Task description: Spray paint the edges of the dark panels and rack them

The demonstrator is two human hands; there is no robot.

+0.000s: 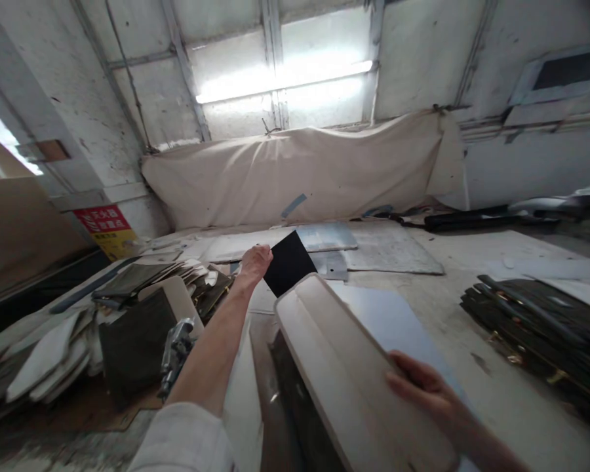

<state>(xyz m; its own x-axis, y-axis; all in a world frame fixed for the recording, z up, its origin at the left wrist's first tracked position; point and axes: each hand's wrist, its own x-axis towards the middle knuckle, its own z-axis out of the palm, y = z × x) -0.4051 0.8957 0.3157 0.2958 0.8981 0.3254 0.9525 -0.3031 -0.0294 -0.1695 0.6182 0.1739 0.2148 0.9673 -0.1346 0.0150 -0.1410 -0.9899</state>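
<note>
My left hand is stretched forward, fingers closed on the edge of a thin black square sheet, which it holds tilted above the worktable. My right hand grips the near right edge of a long beige moulded panel with a raised ridge along it. The panel slants from lower right up to the middle. A pale blue-white sheet lies under the panel on the table.
A grey worktable holds metal sheets at the back, a stack of dark strips at the right, and piles of beige and dark pieces at the left. A metal tool stands near my left forearm. Beige cloth hangs behind.
</note>
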